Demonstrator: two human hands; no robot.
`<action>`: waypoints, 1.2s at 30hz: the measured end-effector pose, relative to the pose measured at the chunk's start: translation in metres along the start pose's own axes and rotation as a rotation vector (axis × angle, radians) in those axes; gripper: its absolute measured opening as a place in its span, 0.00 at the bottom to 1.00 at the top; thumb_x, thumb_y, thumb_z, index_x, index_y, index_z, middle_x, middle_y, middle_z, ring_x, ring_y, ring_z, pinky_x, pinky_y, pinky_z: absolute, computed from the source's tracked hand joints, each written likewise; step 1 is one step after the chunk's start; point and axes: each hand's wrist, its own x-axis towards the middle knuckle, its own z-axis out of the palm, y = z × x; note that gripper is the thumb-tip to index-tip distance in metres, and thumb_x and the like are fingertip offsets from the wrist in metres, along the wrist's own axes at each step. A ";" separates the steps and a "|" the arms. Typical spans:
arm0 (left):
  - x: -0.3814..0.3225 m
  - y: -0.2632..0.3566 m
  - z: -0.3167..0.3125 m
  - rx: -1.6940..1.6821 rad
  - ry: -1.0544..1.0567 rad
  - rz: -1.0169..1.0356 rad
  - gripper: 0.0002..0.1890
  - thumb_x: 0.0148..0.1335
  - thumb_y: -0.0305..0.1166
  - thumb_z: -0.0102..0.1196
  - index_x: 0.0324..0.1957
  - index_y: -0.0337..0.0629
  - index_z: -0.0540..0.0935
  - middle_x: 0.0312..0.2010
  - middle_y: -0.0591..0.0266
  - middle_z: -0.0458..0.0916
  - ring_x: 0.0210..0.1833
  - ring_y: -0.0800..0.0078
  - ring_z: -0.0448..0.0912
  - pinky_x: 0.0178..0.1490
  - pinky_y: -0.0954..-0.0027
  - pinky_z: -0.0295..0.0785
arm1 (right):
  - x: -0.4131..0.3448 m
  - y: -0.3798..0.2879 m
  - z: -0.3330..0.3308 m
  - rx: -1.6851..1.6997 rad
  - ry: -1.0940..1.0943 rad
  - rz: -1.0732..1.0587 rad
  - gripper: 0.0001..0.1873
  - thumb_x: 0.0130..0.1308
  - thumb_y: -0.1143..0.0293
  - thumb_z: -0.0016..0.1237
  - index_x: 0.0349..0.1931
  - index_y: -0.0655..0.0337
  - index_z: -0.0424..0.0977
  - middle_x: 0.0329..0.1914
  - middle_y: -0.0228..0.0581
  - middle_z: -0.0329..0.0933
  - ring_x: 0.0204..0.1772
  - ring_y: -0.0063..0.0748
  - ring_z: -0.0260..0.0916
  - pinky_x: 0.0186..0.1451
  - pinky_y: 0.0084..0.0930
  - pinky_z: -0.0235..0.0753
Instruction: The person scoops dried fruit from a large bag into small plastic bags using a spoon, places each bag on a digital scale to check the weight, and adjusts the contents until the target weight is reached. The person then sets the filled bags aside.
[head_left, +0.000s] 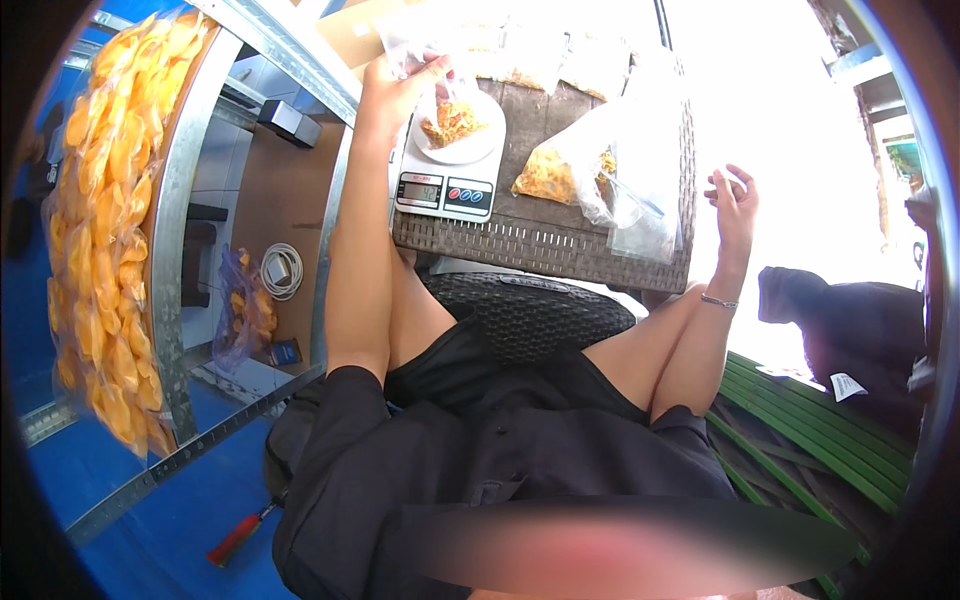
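My left hand (409, 86) grips the top of a clear plastic bag of orange-brown shredded snack (452, 124), whose bottom is on the round plate of a white digital kitchen scale (480, 169). The scale's display is lit. My right hand (733, 196) is held off the table's right side, fingers loosely bent, with nothing seen in it. Between my hands lies a larger clear bag of chips and shredded snack (551, 172), with a pale, thin utensil (634, 193) at its open side. Empty-looking clear plastic bags (645, 244) lie at the table's near right corner.
Several filled clear bags (592, 64) line the far side of the brown woven table (525, 247). On the left, a metal-framed shelf (180, 225) bears large bags of yellow-orange chips (112, 225); lower down are a coiled white cable (282, 271) and a purple bag (244, 307). A green slatted bench (817, 427) stands right.
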 end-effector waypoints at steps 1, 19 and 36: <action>0.004 -0.003 0.000 -0.015 -0.020 -0.007 0.09 0.59 0.27 0.62 0.39 0.32 0.81 0.31 0.57 0.83 0.26 0.73 0.81 0.32 0.76 0.77 | 0.000 0.001 0.000 0.001 -0.008 0.001 0.23 0.65 0.65 0.53 0.55 0.69 0.65 0.36 0.43 0.80 0.37 0.26 0.76 0.43 0.23 0.74; 0.034 -0.043 -0.004 0.012 0.096 0.223 0.19 0.56 0.29 0.65 0.46 0.28 0.75 0.36 0.55 0.82 0.37 0.75 0.81 0.38 0.76 0.77 | 0.001 0.009 0.014 -0.101 -0.065 0.006 0.24 0.65 0.63 0.53 0.55 0.68 0.66 0.34 0.43 0.80 0.36 0.26 0.76 0.44 0.24 0.71; 0.001 -0.031 -0.051 -0.200 0.529 -0.070 0.23 0.60 0.32 0.61 0.51 0.29 0.68 0.44 0.50 0.76 0.42 0.63 0.80 0.41 0.68 0.77 | 0.001 0.003 0.009 -0.181 -0.083 0.007 0.25 0.65 0.60 0.52 0.56 0.67 0.66 0.39 0.45 0.80 0.42 0.30 0.78 0.50 0.29 0.71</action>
